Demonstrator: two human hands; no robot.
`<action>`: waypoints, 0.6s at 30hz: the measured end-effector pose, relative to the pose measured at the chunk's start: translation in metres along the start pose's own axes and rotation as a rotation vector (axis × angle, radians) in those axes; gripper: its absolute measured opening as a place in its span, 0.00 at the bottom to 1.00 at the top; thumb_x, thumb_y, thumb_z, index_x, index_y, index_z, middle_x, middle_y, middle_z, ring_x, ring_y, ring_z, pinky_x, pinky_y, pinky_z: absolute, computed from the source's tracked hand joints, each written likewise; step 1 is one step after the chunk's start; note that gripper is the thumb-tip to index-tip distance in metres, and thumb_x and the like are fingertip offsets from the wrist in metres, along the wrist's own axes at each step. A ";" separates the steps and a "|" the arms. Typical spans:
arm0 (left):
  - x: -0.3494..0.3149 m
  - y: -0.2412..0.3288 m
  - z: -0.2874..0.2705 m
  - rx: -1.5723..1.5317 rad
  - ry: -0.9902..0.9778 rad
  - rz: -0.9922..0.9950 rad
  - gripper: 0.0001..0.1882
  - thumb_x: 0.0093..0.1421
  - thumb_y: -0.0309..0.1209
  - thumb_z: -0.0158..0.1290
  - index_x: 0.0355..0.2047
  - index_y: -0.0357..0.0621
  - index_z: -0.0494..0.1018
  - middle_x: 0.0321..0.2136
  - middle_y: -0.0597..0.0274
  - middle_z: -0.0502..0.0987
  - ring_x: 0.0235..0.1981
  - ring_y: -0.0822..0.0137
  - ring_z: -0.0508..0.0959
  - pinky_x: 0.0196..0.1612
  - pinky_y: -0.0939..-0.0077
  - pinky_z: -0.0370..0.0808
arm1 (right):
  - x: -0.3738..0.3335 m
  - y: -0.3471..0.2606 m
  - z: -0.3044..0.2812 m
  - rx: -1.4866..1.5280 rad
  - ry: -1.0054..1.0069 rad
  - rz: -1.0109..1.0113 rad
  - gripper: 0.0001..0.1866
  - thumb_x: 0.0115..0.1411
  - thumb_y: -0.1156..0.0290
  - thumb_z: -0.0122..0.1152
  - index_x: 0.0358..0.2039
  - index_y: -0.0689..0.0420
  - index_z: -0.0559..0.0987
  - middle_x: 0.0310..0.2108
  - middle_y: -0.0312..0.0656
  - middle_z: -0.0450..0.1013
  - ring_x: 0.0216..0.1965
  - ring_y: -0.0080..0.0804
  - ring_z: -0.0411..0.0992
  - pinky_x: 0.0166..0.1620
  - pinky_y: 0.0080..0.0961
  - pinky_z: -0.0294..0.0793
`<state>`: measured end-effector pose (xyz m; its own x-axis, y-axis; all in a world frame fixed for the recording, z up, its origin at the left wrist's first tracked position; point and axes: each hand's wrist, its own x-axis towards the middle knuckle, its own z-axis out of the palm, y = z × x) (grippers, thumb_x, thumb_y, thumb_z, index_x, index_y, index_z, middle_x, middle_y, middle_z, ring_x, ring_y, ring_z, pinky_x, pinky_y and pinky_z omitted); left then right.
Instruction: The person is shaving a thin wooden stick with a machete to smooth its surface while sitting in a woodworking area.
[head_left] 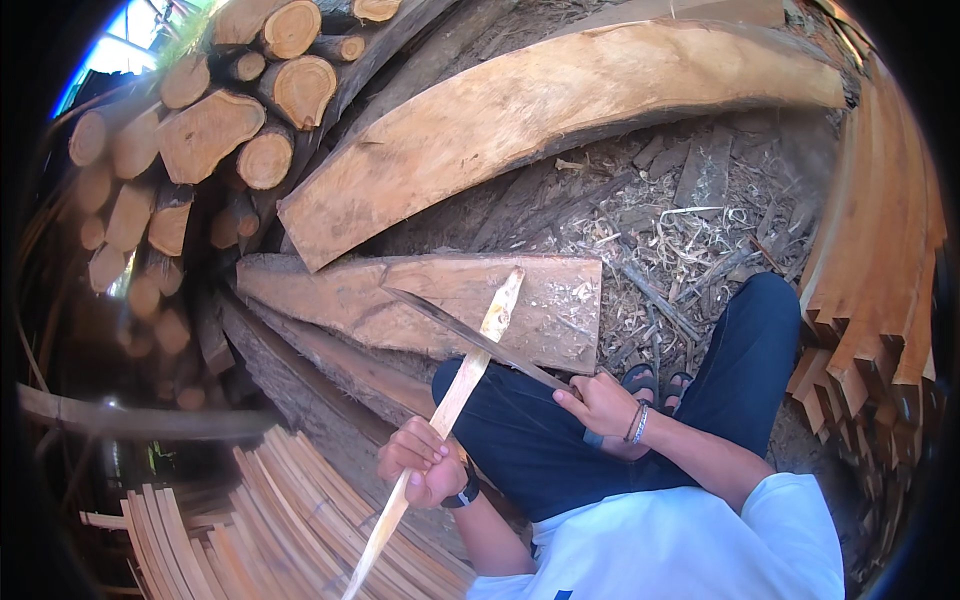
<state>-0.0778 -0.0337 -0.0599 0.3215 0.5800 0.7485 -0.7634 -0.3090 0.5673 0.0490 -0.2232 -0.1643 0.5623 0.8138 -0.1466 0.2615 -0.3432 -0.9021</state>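
- Upper left of frame: stacked logs (215, 125), cut ends facing the camera, pale round faces.
- Lower left: fanned pile of thin slats (270, 520), curved by the lens, lying flat.
- Left hand (425, 462), lower centre-left: fist wrapped around the strip (470, 380), gripping it below its middle. Dark band on that wrist.
- Strip: long thin pale wood. Long axis runs from lower centre of frame, past the left fist, up and right to a tip over the plank (440, 305). Tip looks to rest on or just above the plank; cannot tell which.
- Plank: flat, weathered, centre frame, lying roughly left-right just ahead of the knees. Shavings on its right end.
- Blade (470, 335): long, dark, narrow. Crosses the strip just above the left hand's grip, point toward upper left, handle toward the right.
- Right hand (600, 405), centre-right: closed on the blade's handle, index finger laid out along it. Bracelets on the wrist. Rests over the right thigh.
- Key relation: blade meets strip between the two hands. Left hand is the nearer one to the crossing point; right hand sits further off to the right.
- Big curved slab (540, 110), upper centre, spanning toward upper right.
- Ground centre-right: chips and shavings (690, 240); sandalled feet just below.
- Right edge: second stack of slats (880, 250), standing on edge.
- No packages, labels or signs visible anywhere.
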 end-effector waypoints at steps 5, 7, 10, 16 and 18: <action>-0.001 0.000 0.005 0.029 -0.009 0.029 0.17 0.51 0.33 0.51 0.11 0.44 0.58 0.08 0.63 0.61 0.08 0.72 0.61 0.16 0.79 0.56 | 0.000 -0.018 -0.001 -0.003 0.039 0.011 0.32 0.67 0.47 0.48 0.24 0.69 0.77 0.19 0.62 0.72 0.26 0.61 0.75 0.33 0.47 0.75; -0.003 -0.001 0.011 0.027 -0.016 0.022 0.17 0.51 0.33 0.51 0.11 0.44 0.58 0.08 0.63 0.61 0.08 0.72 0.61 0.15 0.79 0.55 | 0.009 0.014 0.010 -0.088 0.072 0.119 0.33 0.68 0.47 0.47 0.24 0.69 0.77 0.19 0.63 0.73 0.27 0.61 0.75 0.34 0.48 0.75; -0.006 0.001 0.010 0.031 -0.017 0.029 0.18 0.52 0.33 0.51 0.11 0.44 0.58 0.08 0.64 0.61 0.08 0.72 0.61 0.15 0.80 0.55 | 0.009 0.012 0.006 -0.094 0.058 0.117 0.33 0.68 0.47 0.46 0.24 0.68 0.77 0.20 0.62 0.73 0.27 0.62 0.75 0.34 0.49 0.75; -0.003 -0.001 0.008 0.019 0.005 0.023 0.18 0.52 0.33 0.51 0.11 0.45 0.57 0.08 0.64 0.60 0.08 0.72 0.60 0.15 0.79 0.55 | -0.007 -0.026 -0.001 -0.006 0.058 -0.027 0.29 0.68 0.50 0.48 0.25 0.67 0.74 0.17 0.60 0.71 0.25 0.62 0.74 0.32 0.49 0.73; -0.005 -0.003 0.011 0.018 0.016 0.036 0.18 0.52 0.33 0.51 0.11 0.45 0.57 0.07 0.64 0.60 0.07 0.72 0.59 0.15 0.79 0.55 | -0.005 -0.020 0.004 -0.034 0.089 -0.038 0.31 0.68 0.48 0.46 0.25 0.68 0.74 0.18 0.61 0.72 0.26 0.62 0.74 0.34 0.49 0.74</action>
<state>-0.0707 -0.0436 -0.0617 0.2847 0.5802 0.7631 -0.7642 -0.3433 0.5461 0.0380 -0.2181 -0.1471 0.6187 0.7821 -0.0743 0.3095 -0.3296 -0.8920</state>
